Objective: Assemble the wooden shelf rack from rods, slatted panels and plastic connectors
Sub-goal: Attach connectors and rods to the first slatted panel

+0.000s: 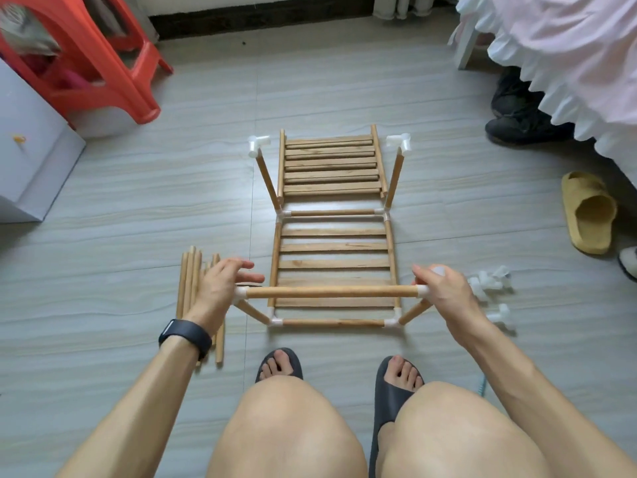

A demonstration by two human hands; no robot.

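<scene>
Now L hand point(220, 288), R hand point(444, 292) on rod-end connectors point(421, 290)

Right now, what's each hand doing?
Left hand: open, fingers straight, at the left connector of the top rod.
Right hand: grips the right connector.

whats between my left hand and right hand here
A wooden rod spans from the left hand to the right hand, a white connector at each end, with the slatted panel below it. Seen in the head view.
</scene>
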